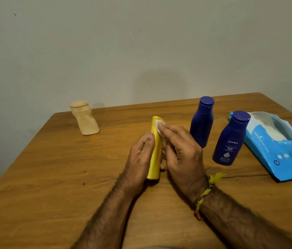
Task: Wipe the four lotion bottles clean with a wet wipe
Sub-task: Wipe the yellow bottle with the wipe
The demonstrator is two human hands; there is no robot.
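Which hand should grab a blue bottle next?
Probably the right hand. Both blue bottles stand just to its right, close by. The left hand holds the yellow bottle and would have to cross over. The right would need to manage its wipe.

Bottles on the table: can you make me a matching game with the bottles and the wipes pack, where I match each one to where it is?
Things:
1. yellow bottle
2. cream bottle
3. blue bottle with a label
4. wipes pack

Places:
A. standing alone at the far left of the table
B. lying open at the right edge
C. held in the left hand, with the right hand pressing a wet wipe on it
D. standing just left of the pack

Pairs: 1-C, 2-A, 3-D, 4-B
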